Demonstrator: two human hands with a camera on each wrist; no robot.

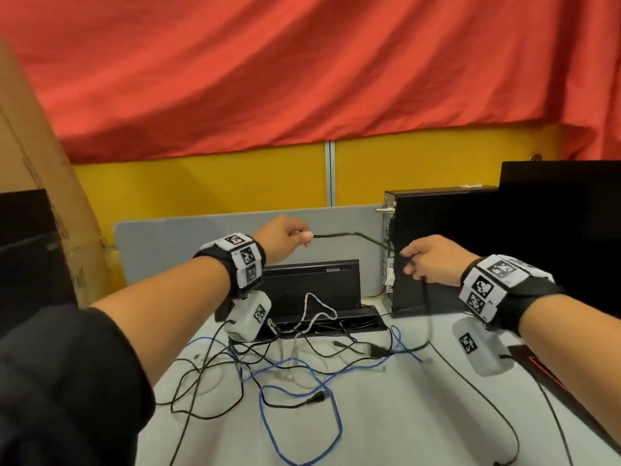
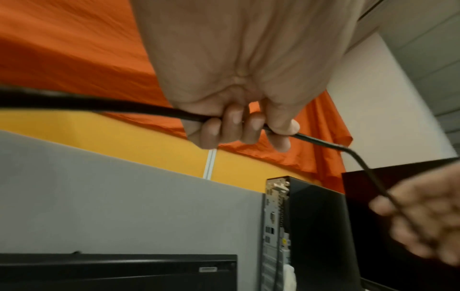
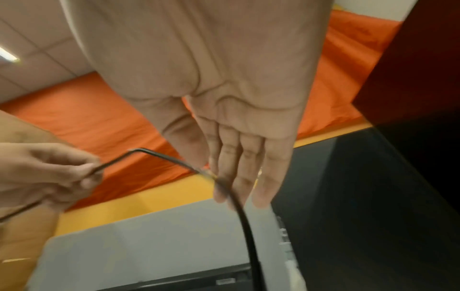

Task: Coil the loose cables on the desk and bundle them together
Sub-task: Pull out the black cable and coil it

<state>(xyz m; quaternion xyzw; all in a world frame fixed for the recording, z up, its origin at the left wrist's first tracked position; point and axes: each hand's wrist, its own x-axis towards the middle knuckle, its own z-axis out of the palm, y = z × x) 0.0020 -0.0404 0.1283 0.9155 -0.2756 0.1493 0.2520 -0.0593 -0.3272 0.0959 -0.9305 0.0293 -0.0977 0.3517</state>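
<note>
Aloft, blk cable (image 1: pixel 349 235) betw. hands, prob. taut

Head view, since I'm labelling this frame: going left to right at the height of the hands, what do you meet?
Cardboard box → left hand → raised black cable → right hand → dark monitor.

Two hands are up over the desk: one left hand (image 1: pixel 285 235), one right hand (image 1: pixel 433 260), with one thick black cable (image 1: pixel 349 234) between them. On the desk's middle lie one blue cable (image 1: pixel 302 428), one white cable (image 1: pixel 316 307) and a tangle of thin black cables (image 1: pixel 208 368), too knotted to count. One computer tower (image 1: pixel 437 250) stands at the back right corner
</note>
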